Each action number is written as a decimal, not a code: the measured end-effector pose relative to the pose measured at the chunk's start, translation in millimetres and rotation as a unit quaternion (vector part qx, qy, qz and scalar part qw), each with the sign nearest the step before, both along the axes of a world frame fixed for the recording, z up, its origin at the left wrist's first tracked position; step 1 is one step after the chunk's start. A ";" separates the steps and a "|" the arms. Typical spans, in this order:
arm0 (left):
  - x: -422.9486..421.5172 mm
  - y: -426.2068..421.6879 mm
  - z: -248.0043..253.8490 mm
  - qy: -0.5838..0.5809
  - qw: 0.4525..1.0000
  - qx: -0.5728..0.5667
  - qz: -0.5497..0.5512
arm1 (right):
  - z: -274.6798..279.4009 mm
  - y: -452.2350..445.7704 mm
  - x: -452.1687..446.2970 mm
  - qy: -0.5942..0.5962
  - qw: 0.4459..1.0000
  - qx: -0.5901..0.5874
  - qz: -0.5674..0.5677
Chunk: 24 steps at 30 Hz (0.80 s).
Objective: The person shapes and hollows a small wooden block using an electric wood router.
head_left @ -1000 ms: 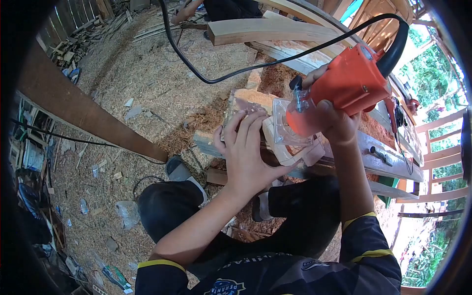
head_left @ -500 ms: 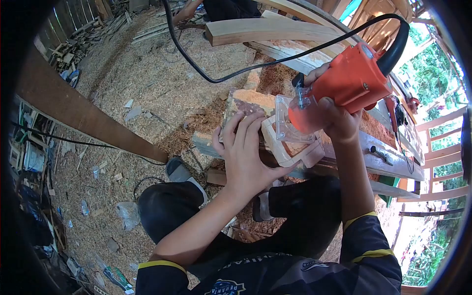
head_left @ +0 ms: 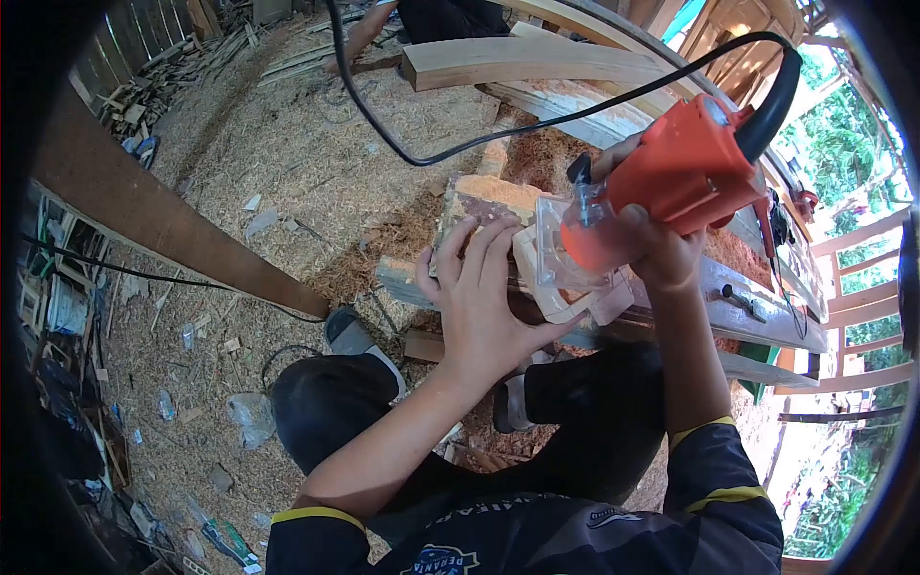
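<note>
My right hand (head_left: 661,251) is wrapped round the body of an orange trim router (head_left: 688,165), which is tilted, with its clear plastic base (head_left: 550,241) over a pale wooden block (head_left: 563,310). The router bit is hidden behind the base and the glare. My left hand (head_left: 479,302) grips the block's left side, thumb along the near edge and fingers on the far side. Under the block lies a worn board (head_left: 470,196) dusted with orange sawdust. A black power cord (head_left: 537,125) arcs from the router's top to the upper left.
A curved timber (head_left: 517,59) lies beyond the work. At right, a plank (head_left: 714,287) carries a hammer-like tool (head_left: 743,302). A brown wooden post (head_left: 182,230) slants in at left. Shavings cover the ground (head_left: 240,287). Another person's dark-clothed leg (head_left: 450,19) shows at the top.
The router has shifted slightly down and to the left over the block, with my right hand on it. Its cord has swayed a little. My left hand stays nearly in place.
</note>
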<state>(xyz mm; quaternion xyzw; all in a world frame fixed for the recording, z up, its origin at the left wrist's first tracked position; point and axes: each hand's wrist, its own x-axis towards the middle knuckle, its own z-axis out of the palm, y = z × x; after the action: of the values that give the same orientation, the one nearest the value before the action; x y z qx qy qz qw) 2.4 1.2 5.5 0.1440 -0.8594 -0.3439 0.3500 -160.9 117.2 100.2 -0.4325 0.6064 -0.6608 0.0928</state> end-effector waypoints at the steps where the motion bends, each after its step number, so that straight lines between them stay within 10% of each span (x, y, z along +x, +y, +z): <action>1: -0.3 0.3 -1.1 0.002 1.000 -0.001 0.002 | -0.2 -1.9 2.9 0.018 1.000 -0.003 -0.002; 24: 2.9 1.3 6.2 -0.010 1.000 -0.026 0.007 | 25.0 39.1 -39.8 -0.092 0.972 -0.212 -0.052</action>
<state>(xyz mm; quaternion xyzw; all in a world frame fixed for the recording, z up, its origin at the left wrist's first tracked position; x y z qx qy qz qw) 5.3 2.5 11.7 0.1441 -0.8705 -0.3176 0.3473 -200.7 156.3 125.2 -0.3479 0.4627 -0.8152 0.0198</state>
